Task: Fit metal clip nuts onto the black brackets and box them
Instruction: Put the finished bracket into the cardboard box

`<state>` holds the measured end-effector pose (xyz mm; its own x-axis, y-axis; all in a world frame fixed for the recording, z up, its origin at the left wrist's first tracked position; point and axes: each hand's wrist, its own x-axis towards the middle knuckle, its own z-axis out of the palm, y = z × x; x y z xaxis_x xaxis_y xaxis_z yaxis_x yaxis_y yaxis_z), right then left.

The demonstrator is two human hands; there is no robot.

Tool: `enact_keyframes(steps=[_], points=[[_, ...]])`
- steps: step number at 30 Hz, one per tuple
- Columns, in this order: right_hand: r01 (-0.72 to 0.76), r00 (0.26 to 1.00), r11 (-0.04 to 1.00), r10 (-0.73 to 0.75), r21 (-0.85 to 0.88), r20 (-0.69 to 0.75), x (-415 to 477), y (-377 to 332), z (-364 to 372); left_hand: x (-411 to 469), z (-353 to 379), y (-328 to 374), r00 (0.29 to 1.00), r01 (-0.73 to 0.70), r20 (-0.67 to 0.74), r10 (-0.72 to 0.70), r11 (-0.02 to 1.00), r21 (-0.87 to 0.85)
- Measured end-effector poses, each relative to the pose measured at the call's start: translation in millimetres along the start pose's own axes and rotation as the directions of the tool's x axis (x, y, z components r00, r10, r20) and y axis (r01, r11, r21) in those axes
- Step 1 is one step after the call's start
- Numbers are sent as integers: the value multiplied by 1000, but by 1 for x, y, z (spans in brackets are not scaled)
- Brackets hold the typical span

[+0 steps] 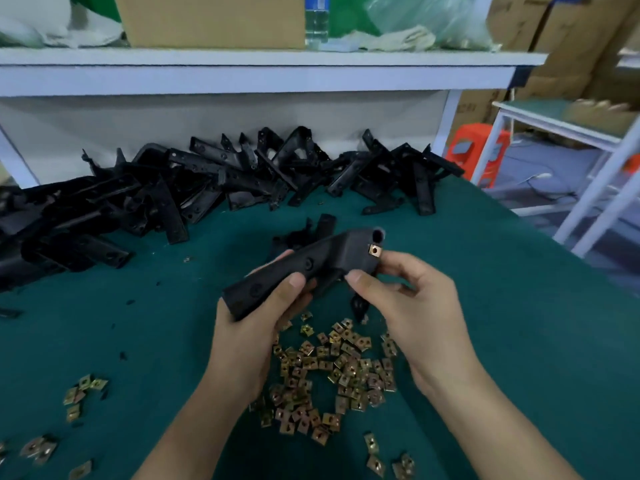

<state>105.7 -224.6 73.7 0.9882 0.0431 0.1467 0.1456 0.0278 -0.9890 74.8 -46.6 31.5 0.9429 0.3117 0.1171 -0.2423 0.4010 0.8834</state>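
Observation:
My left hand [256,323] grips the lower end of a black bracket [304,268], held above the green table. My right hand [412,306] holds the bracket's upper end, thumb under it and fingertips beside a brass clip nut [374,250] seated on that end. A heap of loose clip nuts [332,372] lies on the table just below my hands. A long pile of black brackets [194,192] stretches along the back of the table.
Smaller clusters of clip nuts [83,393] lie at the front left and front right [388,459]. Another black bracket [304,233] lies behind the held one. A white shelf [242,60] carries a cardboard box [211,19]. The table's right edge drops to the floor beside an orange stool [478,150].

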Motion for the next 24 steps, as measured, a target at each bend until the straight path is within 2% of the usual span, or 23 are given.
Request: enact_keyframes(steps=[3,8,13,16,19,21,24], points=[[-12,978,1000,16,19,-208,-15,-2,-43,-14,16,6,994,60,90,-67,996,71],[8,926,990,-60,-141,-373,-58,-4,-111,-51,65,-3,973,94,183,-143,962,255],[-34,819,977,-93,-211,-565,-114,-2,-176,-87,127,-40,950,128,244,-193,957,259],[-74,765,963,-113,-261,-634,-151,-5,-213,-113,163,-60,905,244,307,-294,951,190],[-154,708,938,-114,-310,-697,-182,-9,-249,-139,191,-79,851,321,368,-374,926,200],[-187,666,927,-123,-324,-736,-206,-11,-272,-156,210,-91,796,342,435,-420,906,249],[-266,648,902,-94,-340,-756,-236,-11,-295,-168,225,-107,724,298,531,-440,894,334]])
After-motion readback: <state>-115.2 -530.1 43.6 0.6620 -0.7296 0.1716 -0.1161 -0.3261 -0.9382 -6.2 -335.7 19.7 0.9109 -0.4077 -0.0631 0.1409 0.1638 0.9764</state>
